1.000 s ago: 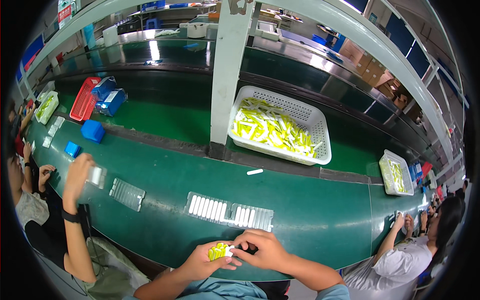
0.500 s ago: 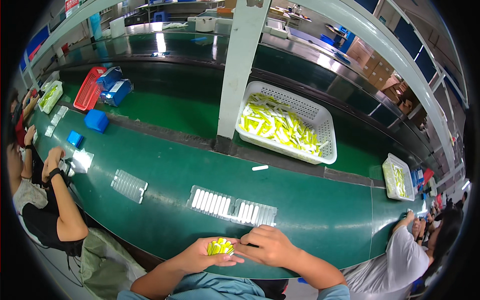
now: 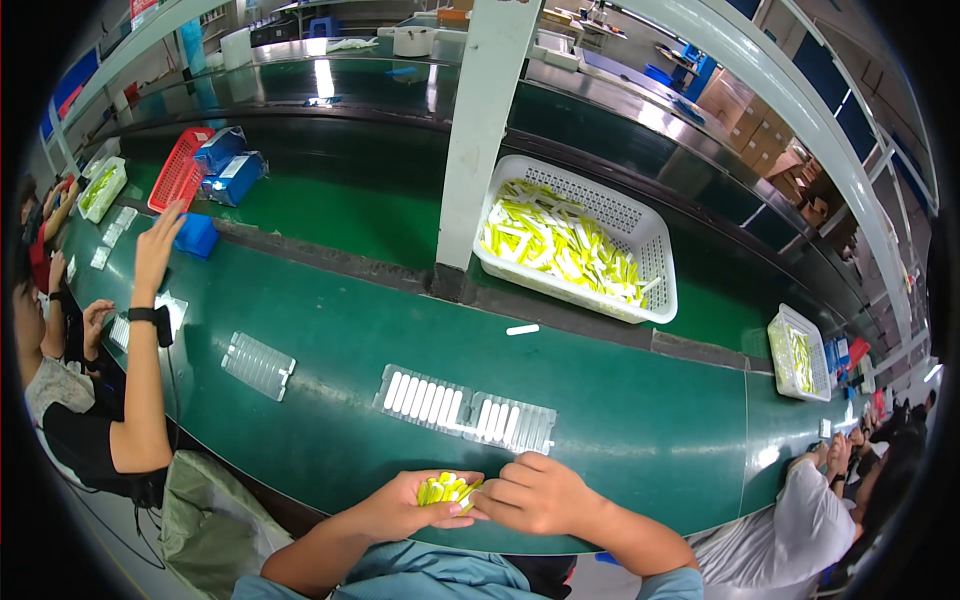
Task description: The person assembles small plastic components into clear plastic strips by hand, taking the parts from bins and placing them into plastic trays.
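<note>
Cupped palm up, the left grip (image 3: 408, 505) is closed around a bundle of yellow-and-white sticks (image 3: 447, 489), held just above the near edge of the green surface (image 3: 640, 425); the right grip (image 3: 537, 497) has its fingers curled in against the bundle's right side, though I cannot tell whether they pinch a stick; just beyond the hands lie two clear plastic trays side by side, the left tray (image 3: 467, 406) lined with a row of white sticks, the right tray (image 3: 537, 429) with a few at its left end and bare ridges to the right; a third clear tray (image 3: 258, 367) lies well apart to the left; one loose white stick (image 3: 522, 329) rests near the far edge; behind that, right of a white post (image 3: 480, 140), stands a white perforated basket (image 3: 656, 240) heaped with more yellow and white sticks; at far left a co-worker's raised hand (image 3: 158, 240), with a black wristband (image 3: 143, 314) below it, is near a blue bin (image 3: 196, 238) and a red basket (image 3: 180, 168).
</note>
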A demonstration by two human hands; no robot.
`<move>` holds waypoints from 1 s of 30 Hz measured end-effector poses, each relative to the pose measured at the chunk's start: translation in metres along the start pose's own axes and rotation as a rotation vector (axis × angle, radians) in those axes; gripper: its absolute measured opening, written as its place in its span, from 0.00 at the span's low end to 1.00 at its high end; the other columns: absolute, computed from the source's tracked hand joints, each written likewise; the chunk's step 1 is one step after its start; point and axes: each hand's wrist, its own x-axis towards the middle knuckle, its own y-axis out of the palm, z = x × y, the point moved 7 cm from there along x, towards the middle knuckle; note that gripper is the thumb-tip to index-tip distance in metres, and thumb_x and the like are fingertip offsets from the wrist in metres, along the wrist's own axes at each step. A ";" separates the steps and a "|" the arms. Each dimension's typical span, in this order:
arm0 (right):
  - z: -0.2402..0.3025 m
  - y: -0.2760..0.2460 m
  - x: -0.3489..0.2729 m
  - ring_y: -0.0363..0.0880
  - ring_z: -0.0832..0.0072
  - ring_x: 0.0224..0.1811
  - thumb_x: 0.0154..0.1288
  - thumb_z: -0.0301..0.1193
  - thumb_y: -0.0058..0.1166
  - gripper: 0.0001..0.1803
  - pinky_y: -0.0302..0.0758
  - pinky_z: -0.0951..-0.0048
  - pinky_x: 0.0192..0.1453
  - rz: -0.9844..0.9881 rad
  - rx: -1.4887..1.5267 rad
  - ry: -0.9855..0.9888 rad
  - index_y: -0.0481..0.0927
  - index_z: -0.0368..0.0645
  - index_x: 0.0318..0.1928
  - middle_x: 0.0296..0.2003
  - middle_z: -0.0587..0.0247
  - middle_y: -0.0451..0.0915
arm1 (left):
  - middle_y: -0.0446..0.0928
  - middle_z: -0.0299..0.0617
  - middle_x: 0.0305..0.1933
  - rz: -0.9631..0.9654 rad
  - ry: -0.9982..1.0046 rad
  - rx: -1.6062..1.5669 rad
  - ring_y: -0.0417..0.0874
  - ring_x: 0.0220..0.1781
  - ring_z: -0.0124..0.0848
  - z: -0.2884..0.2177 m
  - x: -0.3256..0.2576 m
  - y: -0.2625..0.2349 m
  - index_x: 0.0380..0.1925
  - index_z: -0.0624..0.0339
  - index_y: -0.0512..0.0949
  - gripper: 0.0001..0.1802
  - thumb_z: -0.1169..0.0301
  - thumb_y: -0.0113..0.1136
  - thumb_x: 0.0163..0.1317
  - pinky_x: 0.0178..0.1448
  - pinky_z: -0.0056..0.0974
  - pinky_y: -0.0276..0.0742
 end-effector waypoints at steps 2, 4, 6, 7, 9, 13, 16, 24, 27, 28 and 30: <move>-0.003 0.000 0.000 0.71 0.78 0.30 0.46 0.31 0.65 0.17 0.68 0.75 0.35 -0.017 0.100 0.009 0.87 0.46 0.41 0.34 0.74 0.76 | 0.74 0.50 0.63 0.031 0.024 0.060 0.80 0.64 0.39 -0.002 -0.001 0.005 0.71 0.72 0.60 0.28 0.79 0.52 0.73 0.70 0.40 0.77; -0.003 -0.002 0.000 0.71 0.78 0.30 0.46 0.31 0.65 0.17 0.68 0.75 0.35 -0.038 0.107 0.014 0.87 0.46 0.41 0.33 0.74 0.76 | 0.74 0.49 0.63 0.043 0.017 0.062 0.79 0.64 0.38 -0.003 -0.002 0.007 0.71 0.72 0.60 0.28 0.79 0.52 0.74 0.70 0.40 0.77; -0.002 -0.004 0.001 0.71 0.78 0.30 0.46 0.31 0.65 0.17 0.68 0.75 0.35 -0.059 0.113 0.017 0.87 0.46 0.41 0.33 0.74 0.76 | 0.74 0.49 0.64 0.055 0.013 0.065 0.79 0.64 0.37 -0.001 -0.003 0.007 0.71 0.72 0.60 0.28 0.79 0.52 0.74 0.70 0.39 0.77; -0.002 -0.005 0.003 0.70 0.78 0.30 0.46 0.31 0.65 0.18 0.68 0.75 0.35 -0.069 0.114 0.013 0.87 0.46 0.41 0.33 0.74 0.75 | 0.74 0.48 0.64 0.059 0.007 0.066 0.78 0.65 0.37 0.002 -0.003 0.005 0.71 0.71 0.60 0.28 0.79 0.52 0.74 0.70 0.40 0.76; -0.001 -0.005 0.003 0.70 0.78 0.29 0.45 0.31 0.65 0.18 0.68 0.75 0.35 -0.080 0.113 0.012 0.87 0.46 0.41 0.33 0.75 0.75 | 0.73 0.48 0.64 0.064 -0.002 0.067 0.78 0.65 0.36 0.005 -0.003 0.004 0.71 0.71 0.60 0.28 0.78 0.53 0.74 0.71 0.40 0.76; 0.003 -0.003 0.002 0.69 0.79 0.29 0.45 0.31 0.64 0.18 0.67 0.75 0.34 -0.004 0.034 -0.025 0.87 0.45 0.42 0.32 0.75 0.75 | 0.73 0.47 0.64 0.042 -0.009 0.054 0.77 0.66 0.36 0.004 -0.003 0.004 0.71 0.71 0.60 0.28 0.78 0.53 0.74 0.71 0.42 0.76; 0.003 0.003 0.001 0.69 0.79 0.29 0.46 0.31 0.64 0.18 0.66 0.75 0.34 0.021 0.041 -0.028 0.87 0.46 0.42 0.32 0.75 0.75 | 0.74 0.48 0.64 0.032 -0.013 0.043 0.78 0.65 0.37 0.007 -0.002 0.001 0.71 0.71 0.61 0.28 0.78 0.53 0.74 0.71 0.43 0.76; -0.009 0.006 0.000 0.72 0.76 0.33 0.55 0.33 0.63 0.13 0.66 0.73 0.37 0.002 0.209 0.087 0.84 0.46 0.42 0.32 0.73 0.72 | 0.77 0.49 0.59 0.003 0.045 0.069 0.83 0.60 0.40 -0.005 -0.001 0.004 0.70 0.71 0.63 0.26 0.78 0.52 0.74 0.66 0.42 0.80; -0.019 0.007 0.000 0.76 0.73 0.36 0.54 0.31 0.67 0.16 0.70 0.73 0.39 -0.069 0.395 0.248 0.83 0.47 0.44 0.35 0.71 0.76 | 0.77 0.50 0.61 -0.015 0.047 0.136 0.83 0.60 0.41 -0.003 0.000 0.003 0.70 0.70 0.63 0.25 0.79 0.51 0.74 0.64 0.42 0.81; -0.026 0.013 -0.004 0.76 0.74 0.35 0.54 0.29 0.69 0.16 0.71 0.73 0.37 -0.088 0.506 0.392 0.82 0.47 0.44 0.35 0.70 0.76 | 0.76 0.50 0.63 -0.030 0.071 0.128 0.83 0.61 0.42 -0.005 0.000 0.004 0.70 0.69 0.64 0.25 0.79 0.50 0.74 0.64 0.42 0.81; -0.031 0.020 -0.010 0.77 0.74 0.34 0.53 0.28 0.71 0.17 0.71 0.74 0.36 -0.108 0.618 0.533 0.81 0.47 0.44 0.36 0.69 0.77 | 0.76 0.51 0.64 -0.048 0.098 0.121 0.82 0.62 0.42 -0.007 0.000 0.005 0.70 0.68 0.64 0.25 0.80 0.49 0.74 0.64 0.42 0.81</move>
